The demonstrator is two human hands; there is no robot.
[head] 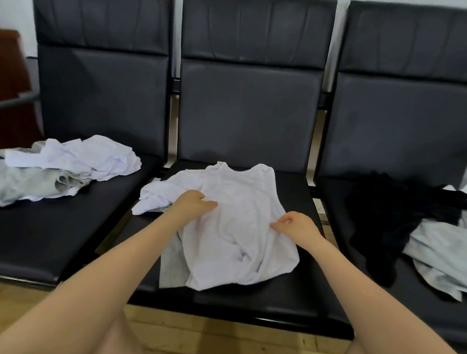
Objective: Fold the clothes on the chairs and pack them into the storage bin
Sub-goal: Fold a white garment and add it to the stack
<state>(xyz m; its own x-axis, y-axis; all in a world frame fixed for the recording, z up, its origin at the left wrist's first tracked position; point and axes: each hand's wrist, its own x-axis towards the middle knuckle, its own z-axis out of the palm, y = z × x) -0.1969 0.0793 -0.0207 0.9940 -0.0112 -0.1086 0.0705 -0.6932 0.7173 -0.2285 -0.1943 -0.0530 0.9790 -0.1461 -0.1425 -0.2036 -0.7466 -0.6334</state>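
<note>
Three black padded chairs (247,117) stand joined in a row against a pale wall, and I am looking down on them from the head camera with both of my hands on the middle seat (295,297). A white T-shirt (236,232) lies crumpled there, its neck end toward the backrest and its hem toward me, partly covering a grey garment (172,263) that shows at its lower left edge. My left hand (194,203) rests on the shirt near its left sleeve, fingers curled and gathering the cloth. My right hand (292,225) pinches the fabric at the shirt's right side between thumb and fingertips.

On the left seat a loose pile of white clothes (90,155) lies on top of a pale grey garment (8,186) that spreads toward the seat's outer edge. On the right seat a black garment (384,223) lies bunched beside another light grey piece (448,252), the two touching. A wood-plank floor (215,338) runs below the seats, and a dark reddish-brown cabinet (4,78) stands at far left.
</note>
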